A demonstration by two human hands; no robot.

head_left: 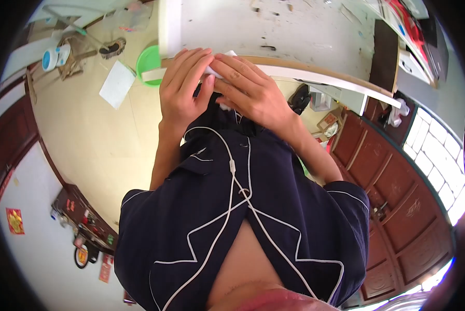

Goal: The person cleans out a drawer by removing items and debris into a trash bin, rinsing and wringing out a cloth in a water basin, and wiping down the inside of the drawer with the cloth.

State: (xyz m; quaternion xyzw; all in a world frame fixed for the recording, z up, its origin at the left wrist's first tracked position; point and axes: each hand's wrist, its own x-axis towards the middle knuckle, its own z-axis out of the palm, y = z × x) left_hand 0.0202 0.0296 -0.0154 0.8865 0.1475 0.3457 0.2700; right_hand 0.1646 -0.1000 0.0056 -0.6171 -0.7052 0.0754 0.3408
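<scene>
My left hand [184, 88] and my right hand [250, 89] meet at the near edge of a white drawer-like tray [211, 26]. Between them is a small white thing [213, 72], mostly covered by fingers; it looks like folded paper or cloth. The fingers of both hands are bent and pressed around it. A corner of it pokes out above the right fingers. Dark scraps and marks are scattered over the tray's pale bottom.
A green basin [150, 65], a white sheet [117, 84] and a shoe [112, 48] are on the floor at left. A white cable [232, 167] hangs down my dark shirt. At right are black shoes [299, 98] and a brown wooden door [398, 207].
</scene>
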